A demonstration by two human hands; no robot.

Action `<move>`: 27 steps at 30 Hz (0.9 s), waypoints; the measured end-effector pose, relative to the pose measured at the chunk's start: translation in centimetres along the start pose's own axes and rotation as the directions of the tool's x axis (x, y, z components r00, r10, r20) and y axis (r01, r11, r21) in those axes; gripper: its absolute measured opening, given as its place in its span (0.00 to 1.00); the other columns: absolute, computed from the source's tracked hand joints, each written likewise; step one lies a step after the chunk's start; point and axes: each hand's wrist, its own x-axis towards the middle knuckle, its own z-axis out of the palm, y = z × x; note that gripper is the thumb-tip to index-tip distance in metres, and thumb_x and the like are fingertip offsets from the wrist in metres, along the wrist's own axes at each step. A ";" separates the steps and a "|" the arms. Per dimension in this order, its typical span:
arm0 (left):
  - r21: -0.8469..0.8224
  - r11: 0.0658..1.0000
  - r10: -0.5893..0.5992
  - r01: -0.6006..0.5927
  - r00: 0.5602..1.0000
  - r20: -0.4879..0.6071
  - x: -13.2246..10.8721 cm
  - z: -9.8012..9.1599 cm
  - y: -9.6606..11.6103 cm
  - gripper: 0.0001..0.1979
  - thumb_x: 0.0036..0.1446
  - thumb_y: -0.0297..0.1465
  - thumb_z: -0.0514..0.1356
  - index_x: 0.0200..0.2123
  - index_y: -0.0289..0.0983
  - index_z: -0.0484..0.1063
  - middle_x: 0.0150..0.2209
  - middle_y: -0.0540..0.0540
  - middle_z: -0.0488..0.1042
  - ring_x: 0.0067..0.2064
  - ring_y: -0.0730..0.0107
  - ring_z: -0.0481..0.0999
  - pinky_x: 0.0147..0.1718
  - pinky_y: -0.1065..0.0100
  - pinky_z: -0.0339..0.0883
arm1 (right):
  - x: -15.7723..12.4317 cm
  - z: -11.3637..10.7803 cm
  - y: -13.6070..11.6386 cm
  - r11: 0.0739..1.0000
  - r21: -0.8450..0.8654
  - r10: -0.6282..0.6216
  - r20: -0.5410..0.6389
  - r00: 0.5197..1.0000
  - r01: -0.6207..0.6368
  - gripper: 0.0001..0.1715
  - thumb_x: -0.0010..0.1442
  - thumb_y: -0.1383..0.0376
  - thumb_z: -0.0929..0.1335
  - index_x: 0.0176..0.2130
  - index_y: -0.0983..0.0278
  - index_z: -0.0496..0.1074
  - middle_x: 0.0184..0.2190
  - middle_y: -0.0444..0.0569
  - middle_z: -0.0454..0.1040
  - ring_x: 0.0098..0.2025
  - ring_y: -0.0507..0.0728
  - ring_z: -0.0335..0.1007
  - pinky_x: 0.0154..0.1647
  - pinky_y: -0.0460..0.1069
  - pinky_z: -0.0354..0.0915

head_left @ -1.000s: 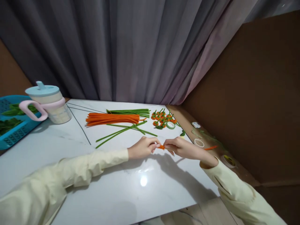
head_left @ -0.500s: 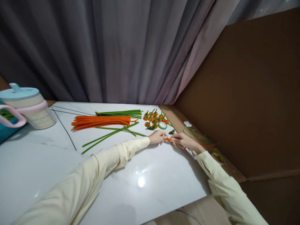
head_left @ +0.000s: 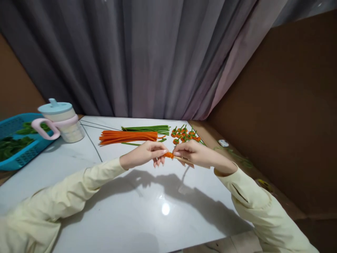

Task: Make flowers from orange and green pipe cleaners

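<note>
An orange pipe cleaner (head_left: 169,155) is coiled round a thin wooden stick (head_left: 184,160), held above the white table. My left hand (head_left: 146,154) pinches the left end of the orange coil between thumb and fingers. On the other side, my right hand (head_left: 196,154) grips the stick, its fingertips close against the coil. Behind my hands lie a bundle of orange pipe cleaners (head_left: 129,136) and a bundle of green ones (head_left: 147,129). Several small orange pieces with green stems (head_left: 184,134) sit to their right.
A cup with a blue lid and pink handle (head_left: 63,123) stands at the left, beside a blue basket (head_left: 23,156) of green pieces. A grey curtain (head_left: 147,59) hangs behind the white table (head_left: 131,214). A small white object (head_left: 223,143) lies at the right.
Both hands have lifted off the table towards me with the orange coil and stick. The view has turned left, bringing more of the blue basket into sight.
</note>
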 end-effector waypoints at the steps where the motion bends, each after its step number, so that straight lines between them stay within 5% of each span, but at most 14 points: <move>1: -0.009 1.000 -0.019 0.019 1.000 -0.024 -1.5 -0.3 0.1 0.14 0.57 0.39 0.56 0.33 0.31 0.68 0.23 0.49 0.71 0.22 0.78 0.68 0.23 0.73 0.63 | 0.5 0.8 -0.7 0.999 0.036 -0.006 0.013 1.000 0.005 0.15 0.63 0.60 0.60 0.29 0.67 0.66 0.18 0.42 0.66 0.15 0.46 0.58 0.18 0.42 0.57; 5: -0.049 0.997 -0.064 0.060 0.993 -0.097 -5.6 -1.2 0.0 0.14 0.57 0.38 0.57 0.30 0.31 0.69 0.20 0.51 0.68 0.20 0.79 0.64 0.20 0.75 0.58 | 2.4 3.8 -2.0 0.956 0.291 -0.038 0.033 0.999 0.027 0.16 0.61 0.57 0.62 0.28 0.66 0.66 0.18 0.42 0.66 0.18 0.47 0.61 0.19 0.42 0.60; 9: -0.189 0.982 -0.052 0.028 0.991 -0.125 -6.9 -1.6 -0.3 0.11 0.55 0.35 0.59 0.30 0.31 0.70 0.20 0.51 0.68 0.19 0.81 0.60 0.19 0.76 0.54 | 3.6 5.9 -1.7 0.842 0.535 -0.090 0.004 0.996 0.073 0.19 0.60 0.54 0.63 0.28 0.66 0.66 0.19 0.42 0.65 0.16 0.46 0.56 0.15 0.41 0.56; 16: -0.675 0.734 -0.247 0.077 0.956 -0.159 -6.0 -1.6 -0.8 0.05 0.53 0.21 0.55 0.24 0.30 0.64 0.20 0.52 0.62 0.18 0.86 0.54 0.17 0.81 0.48 | 5.3 7.1 -0.5 0.887 0.341 -0.181 -0.367 0.913 0.312 0.20 0.63 0.57 0.62 0.25 0.66 0.67 0.26 0.46 0.66 0.19 0.45 0.50 0.18 0.43 0.49; 20: -0.782 0.621 -0.308 0.057 0.935 -0.177 -5.5 -1.9 -0.6 0.06 0.47 0.16 0.51 0.23 0.31 0.62 0.19 0.52 0.60 0.17 0.85 0.51 0.15 0.81 0.45 | 6.4 7.1 -0.4 0.881 0.302 -0.220 -0.419 0.881 0.364 0.15 0.64 0.58 0.62 0.42 0.66 0.70 0.20 0.42 0.62 0.20 0.48 0.53 0.21 0.44 0.53; 27: -0.754 0.657 -0.278 0.019 0.936 -0.218 -5.4 -2.4 -0.5 0.05 0.53 0.20 0.54 0.25 0.30 0.64 0.20 0.52 0.58 0.18 0.85 0.49 0.15 0.80 0.43 | 8.4 8.2 0.9 0.741 0.531 -0.164 -0.451 0.877 0.411 0.17 0.59 0.56 0.67 0.40 0.67 0.74 0.16 0.39 0.57 0.16 0.46 0.46 0.17 0.44 0.47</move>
